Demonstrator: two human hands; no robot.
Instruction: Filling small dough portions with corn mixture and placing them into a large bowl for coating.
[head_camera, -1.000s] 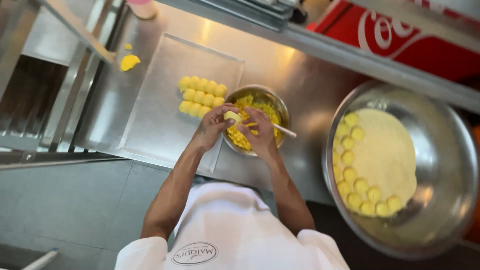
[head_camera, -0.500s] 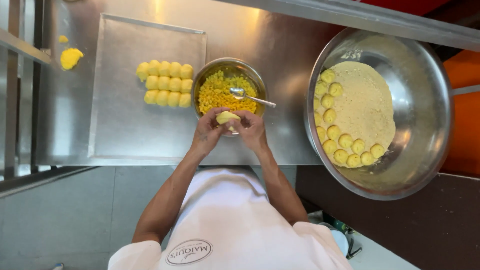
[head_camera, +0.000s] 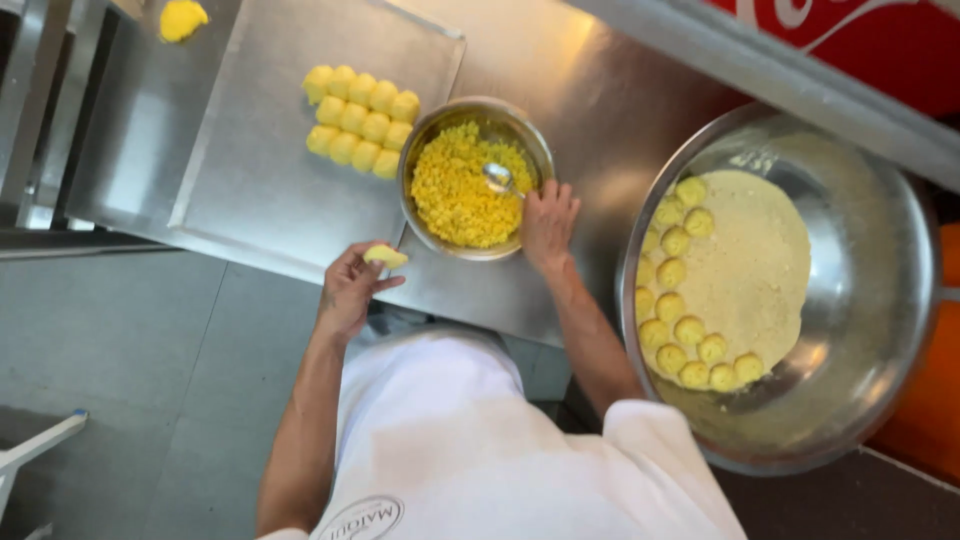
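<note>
Left hand (head_camera: 350, 290) out over the near edge of the tabletop (head_camera: 590, 110), fingers (head_camera: 372, 262) closed around a small yellow dough piece (head_camera: 386, 257), pinched at the tips. Long axis of that piece running roughly left to right, pointing toward the bowl. Right hand (head_camera: 548, 222) resting on the near-right rim of the small steel bowl (head_camera: 425, 125), fingers curled loosely at the spoon handle; actual grasp on the spoon (head_camera: 497, 177) impossible to tell. Bowl full of yellow crumbly filling (head_camera: 455, 190), spoon head sunk in it. Filling lying just up and right of the held piece, between the two hands, right hand clearly nearer. Beyond, on the flat steel tray (head_camera: 260, 190), two neat rows of finished yellow pieces (head_camera: 362, 120). Far right, big steel basin (head_camera: 880, 300) with pale flour and more yellow balls (head_camera: 685, 290) along its left edge.
</note>
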